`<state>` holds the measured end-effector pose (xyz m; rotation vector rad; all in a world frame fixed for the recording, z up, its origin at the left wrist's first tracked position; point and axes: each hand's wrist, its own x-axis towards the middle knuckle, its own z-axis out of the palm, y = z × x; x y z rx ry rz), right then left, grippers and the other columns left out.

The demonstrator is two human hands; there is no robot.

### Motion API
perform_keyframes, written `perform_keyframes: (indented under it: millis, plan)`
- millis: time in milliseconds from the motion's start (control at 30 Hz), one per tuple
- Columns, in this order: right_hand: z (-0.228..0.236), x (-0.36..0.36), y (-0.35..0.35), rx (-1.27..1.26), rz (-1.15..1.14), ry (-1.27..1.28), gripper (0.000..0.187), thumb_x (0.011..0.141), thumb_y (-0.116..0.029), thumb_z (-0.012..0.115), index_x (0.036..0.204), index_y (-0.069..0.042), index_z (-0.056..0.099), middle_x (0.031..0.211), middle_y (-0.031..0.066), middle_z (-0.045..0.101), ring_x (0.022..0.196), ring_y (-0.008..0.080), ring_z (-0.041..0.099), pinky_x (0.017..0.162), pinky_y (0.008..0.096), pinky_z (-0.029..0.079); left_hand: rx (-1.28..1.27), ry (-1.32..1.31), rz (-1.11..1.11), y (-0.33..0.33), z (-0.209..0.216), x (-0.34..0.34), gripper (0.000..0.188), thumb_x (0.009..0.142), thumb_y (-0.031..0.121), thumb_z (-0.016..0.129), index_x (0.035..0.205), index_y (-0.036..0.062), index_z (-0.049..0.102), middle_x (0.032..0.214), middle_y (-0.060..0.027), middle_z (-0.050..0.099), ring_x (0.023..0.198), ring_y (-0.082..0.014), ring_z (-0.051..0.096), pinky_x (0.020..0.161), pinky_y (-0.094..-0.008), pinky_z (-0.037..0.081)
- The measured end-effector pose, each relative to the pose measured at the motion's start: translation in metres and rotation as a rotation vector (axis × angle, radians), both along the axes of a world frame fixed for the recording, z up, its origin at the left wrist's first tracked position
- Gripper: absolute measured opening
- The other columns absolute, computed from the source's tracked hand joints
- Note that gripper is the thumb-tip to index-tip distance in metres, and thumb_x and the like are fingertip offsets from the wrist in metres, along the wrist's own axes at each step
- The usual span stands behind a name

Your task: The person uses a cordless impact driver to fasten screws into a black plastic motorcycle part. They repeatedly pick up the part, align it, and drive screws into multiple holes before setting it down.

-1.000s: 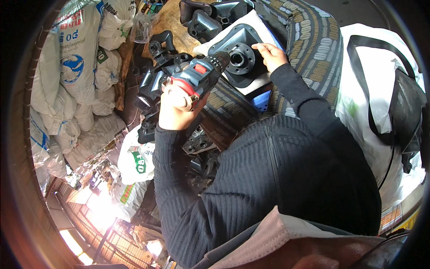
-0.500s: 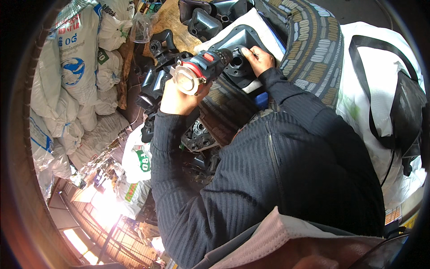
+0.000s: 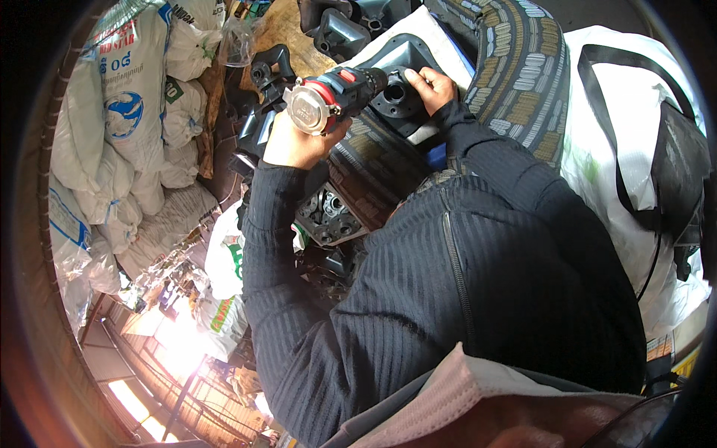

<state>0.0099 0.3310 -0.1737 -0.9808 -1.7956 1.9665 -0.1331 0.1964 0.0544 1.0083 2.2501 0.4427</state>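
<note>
We see the left hand [image 3: 297, 144] clamped round a drill [image 3: 337, 91], the right hand [image 3: 435, 90] pinching a flange [image 3: 405, 107]. The flange sits on a housing [image 3: 407, 52] — drill work (we judge) unfinished.

The red-and-black cordless drill [image 3: 347, 91] bars the left of the glossy black round-flanged plastic piece [image 3: 396, 110]; the right hand [image 3: 433, 89] crowds its right edge. Farther right, above the grey brick-patterned fabric [image 3: 517, 71], I'd say a hand could probably pass.
</note>
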Motion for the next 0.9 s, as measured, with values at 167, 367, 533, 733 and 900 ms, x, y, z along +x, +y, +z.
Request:
perform_keyframes:
  millis: [167, 367, 533, 733, 900]
  plan:
    - [0.005, 0.001, 0.002, -0.046, 0.024, 0.013, 0.041, 0.084, -0.035, 0.065, 0.062, -0.003, 0.050, 0.054, 0.0012, 0.036, 0.054, 0.0084, 0.034, 0.051, 0.0287, 0.032, 0.008, 0.018, -0.002, -0.005, -0.002, -0.001, 0.046, 0.072, 0.027, 0.075, 0.109, 0.0040, 0.059, 0.097, -0.0155, 0.066, 0.090, -0.0271, 0.066, 0.081, -0.0343, 0.052]
    - [-0.003, -0.004, 0.007, -0.041, 0.019, 0.025, 0.044, 0.083, -0.040, 0.065, 0.063, -0.003, 0.053, 0.054, 0.0024, 0.038, 0.055, 0.0089, 0.036, 0.053, 0.0286, 0.035, -0.059, 0.065, 0.005, 0.000, 0.002, 0.004, 0.050, 0.071, 0.026, 0.076, 0.112, 0.0047, 0.058, 0.101, -0.0152, 0.065, 0.095, -0.0279, 0.065, 0.084, -0.0347, 0.051]
    - [0.019, -0.021, 0.007, 0.107, 0.009, -0.120, 0.049, 0.081, -0.049, 0.065, 0.063, -0.004, 0.056, 0.054, 0.0092, 0.050, 0.053, 0.0172, 0.048, 0.056, 0.0328, 0.041, 0.082, 0.096, 0.035, -0.003, -0.001, 0.005, 0.046, 0.071, 0.025, 0.075, 0.109, 0.0056, 0.059, 0.099, -0.0156, 0.065, 0.093, -0.0293, 0.065, 0.083, -0.0355, 0.052]
    - [0.017, -0.030, 0.012, 0.384, 0.029, -0.077, 0.051, 0.083, -0.049, 0.061, 0.061, -0.003, 0.053, 0.058, 0.0117, 0.050, 0.055, 0.0260, 0.050, 0.055, 0.0367, 0.040, 0.019, 0.165, -0.035, 0.001, 0.002, 0.004, 0.046, 0.072, 0.029, 0.073, 0.108, 0.0050, 0.058, 0.098, -0.0156, 0.065, 0.090, -0.0303, 0.065, 0.080, -0.0356, 0.052]
    - [0.006, -0.025, 0.008, 0.395, -0.017, 0.014, 0.047, 0.086, -0.039, 0.061, 0.060, -0.002, 0.049, 0.057, 0.0108, 0.045, 0.052, 0.0251, 0.046, 0.052, 0.0371, 0.037, 0.012, 0.102, 0.002, 0.005, -0.002, 0.000, 0.043, 0.072, 0.029, 0.073, 0.105, 0.0048, 0.060, 0.095, -0.0156, 0.065, 0.087, -0.0309, 0.065, 0.078, -0.0354, 0.052]
